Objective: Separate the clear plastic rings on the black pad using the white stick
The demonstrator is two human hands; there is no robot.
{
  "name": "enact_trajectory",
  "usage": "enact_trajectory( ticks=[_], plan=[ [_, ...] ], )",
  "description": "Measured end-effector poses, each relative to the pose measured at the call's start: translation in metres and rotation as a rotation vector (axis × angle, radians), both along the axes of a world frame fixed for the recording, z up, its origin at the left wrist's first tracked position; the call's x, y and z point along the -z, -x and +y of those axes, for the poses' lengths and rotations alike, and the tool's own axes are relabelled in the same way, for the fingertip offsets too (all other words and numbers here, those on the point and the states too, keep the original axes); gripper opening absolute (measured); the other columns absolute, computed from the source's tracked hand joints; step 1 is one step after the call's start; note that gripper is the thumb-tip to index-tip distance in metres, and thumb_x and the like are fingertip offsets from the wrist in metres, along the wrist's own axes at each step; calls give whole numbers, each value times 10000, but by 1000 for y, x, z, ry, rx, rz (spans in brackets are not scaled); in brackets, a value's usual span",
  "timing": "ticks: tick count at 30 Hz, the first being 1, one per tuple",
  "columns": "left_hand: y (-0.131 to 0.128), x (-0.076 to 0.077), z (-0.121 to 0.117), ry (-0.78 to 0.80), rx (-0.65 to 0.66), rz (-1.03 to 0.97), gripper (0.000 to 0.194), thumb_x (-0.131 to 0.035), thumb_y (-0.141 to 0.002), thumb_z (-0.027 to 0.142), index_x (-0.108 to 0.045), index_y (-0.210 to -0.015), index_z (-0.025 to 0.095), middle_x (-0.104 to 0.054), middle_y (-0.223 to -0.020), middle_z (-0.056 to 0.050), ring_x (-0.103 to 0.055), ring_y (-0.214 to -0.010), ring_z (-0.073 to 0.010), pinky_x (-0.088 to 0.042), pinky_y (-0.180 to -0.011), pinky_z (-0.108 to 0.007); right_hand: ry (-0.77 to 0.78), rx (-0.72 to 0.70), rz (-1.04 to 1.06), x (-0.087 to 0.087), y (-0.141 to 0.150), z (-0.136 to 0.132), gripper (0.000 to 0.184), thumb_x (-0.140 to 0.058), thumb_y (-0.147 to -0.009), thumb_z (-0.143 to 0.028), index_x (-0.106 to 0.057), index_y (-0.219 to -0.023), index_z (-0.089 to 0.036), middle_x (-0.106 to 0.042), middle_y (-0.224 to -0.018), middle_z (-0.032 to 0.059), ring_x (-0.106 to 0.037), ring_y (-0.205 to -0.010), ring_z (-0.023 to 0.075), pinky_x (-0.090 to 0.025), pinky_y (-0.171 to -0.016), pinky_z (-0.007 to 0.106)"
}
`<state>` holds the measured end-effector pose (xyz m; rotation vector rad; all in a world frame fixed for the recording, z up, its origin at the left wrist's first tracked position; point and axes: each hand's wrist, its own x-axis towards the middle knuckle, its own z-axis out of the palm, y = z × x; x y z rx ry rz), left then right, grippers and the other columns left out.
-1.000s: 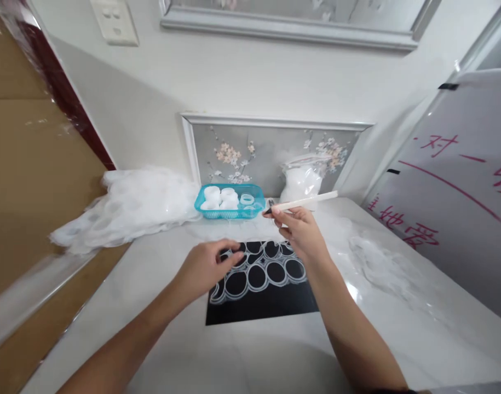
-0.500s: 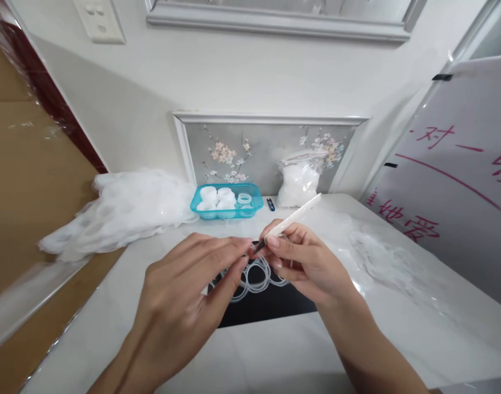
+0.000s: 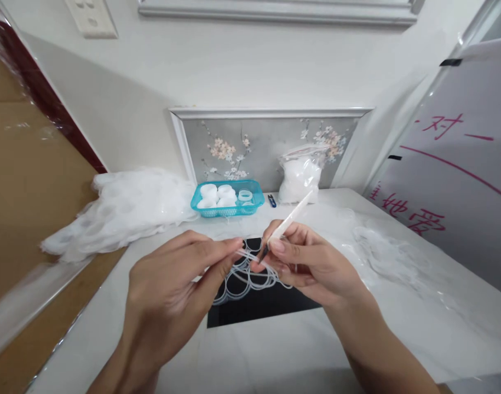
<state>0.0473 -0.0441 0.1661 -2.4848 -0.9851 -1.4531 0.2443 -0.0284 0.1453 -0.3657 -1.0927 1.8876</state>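
My left hand (image 3: pixel 180 290) pinches the edge of a linked set of translucent plastic rings (image 3: pixel 237 282) between thumb and fingertips. In my right hand (image 3: pixel 311 260) is a white-handled knife (image 3: pixel 289 220), its handle slanting up and away to the right. Its short dark tip points down at the thin strips stretched between my hands and appears to touch them. My right fingertips also lie against the rings. The rings hang above a black mat (image 3: pixel 262 309), and my fingers hide part of them.
A blue basket (image 3: pixel 228 213) of white round pieces stands at the back, beside small blue snips (image 3: pixel 272 201) and a clear bag of white pieces (image 3: pixel 300 178). White ring sheets (image 3: pixel 143 205) are heaped left. Clear plastic scraps (image 3: pixel 385 257) lie right on the white table (image 3: pixel 258 355).
My left hand has drawn left, away from the right, baring the strips between them. The knife handle has tipped steeper, and the rings have shifted a little lower and left.
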Motion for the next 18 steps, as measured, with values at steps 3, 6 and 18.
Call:
enact_trajectory(
  ticks=[3, 6, 18],
  plan=[
    [0, -2, -1, -44, 0, -8, 216, -697, -817, 111, -712, -986, 245, -714, -802, 56, -652, -688, -99, -510, -576, -208, 16, -35, 29, 0, -1, 0, 121, -726, -818, -264, -674, -793, -157, -601, -610, 21, -480, -483, 56, -82, -314, 125],
    [0, -3, -2, -71, -23, -15, 217, -701, -812, 108, -713, -983, 241, -714, -801, 54, -652, -676, -97, -502, -557, -207, 26, -32, 22, 1, -3, 0, 133, -734, -812, -268, -668, -800, -154, -578, -604, 12, -491, -485, 56, -85, -309, 120],
    [-1, -2, -6, -67, -57, -43, 157, -671, -845, 123, -706, -943, 239, -714, -833, 39, -662, -715, -117, -513, -597, -245, 7, -6, 11, -2, -6, -1, 127, -723, -825, -265, -662, -801, -157, -584, -614, 15, -480, -476, 52, -105, -313, 111]
  ],
)
